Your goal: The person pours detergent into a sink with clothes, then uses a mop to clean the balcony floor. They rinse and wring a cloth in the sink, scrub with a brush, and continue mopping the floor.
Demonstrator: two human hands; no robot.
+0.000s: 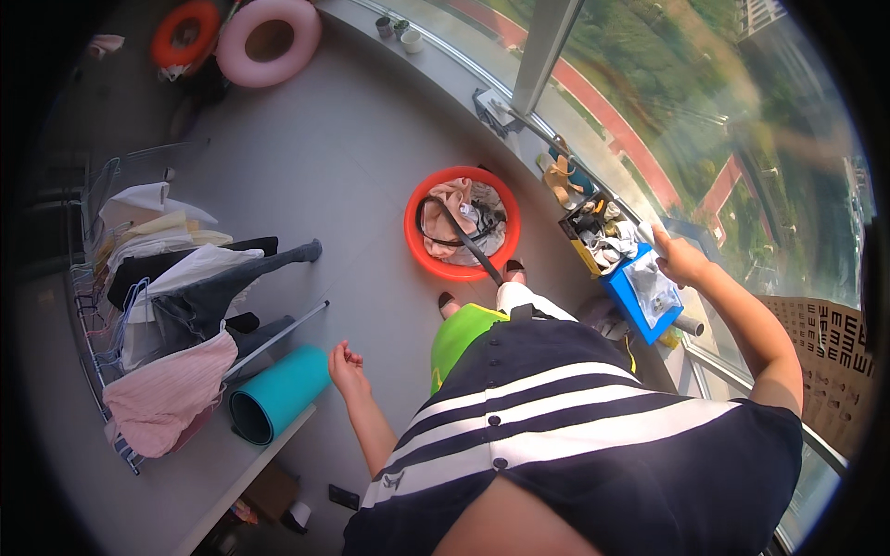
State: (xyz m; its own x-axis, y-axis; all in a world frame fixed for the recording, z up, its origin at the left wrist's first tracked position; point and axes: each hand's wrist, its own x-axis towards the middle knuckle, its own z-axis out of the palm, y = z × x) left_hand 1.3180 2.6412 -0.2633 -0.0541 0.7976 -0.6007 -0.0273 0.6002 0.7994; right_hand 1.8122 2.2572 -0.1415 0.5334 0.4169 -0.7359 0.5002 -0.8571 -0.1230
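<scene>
My left hand [348, 368] hangs to the left of my body with loosely curled fingers and nothing in it, near a rolled teal mat [281, 396]. On the right, my right hand [680, 258] is raised by the window, its fingers around a slim white object [648, 235], too small to name for certain. Below that hand are a blue box [643, 295] with a clear plastic bag on it and a yellow-and-black box [580, 243] of socks or small cloths. A red plastic basin [416, 247] of crumpled clothes stands on the floor in front of my feet.
At left, a drying rack [87, 340] bears hanging clothes, with a metal pole [278, 340] jutting out. Sandals [558, 181], a power strip [495, 104] and small pots [411, 42] line the window ledge. Swim rings [306, 35] lie at the far left. A phone-like black object [343, 496] is low down.
</scene>
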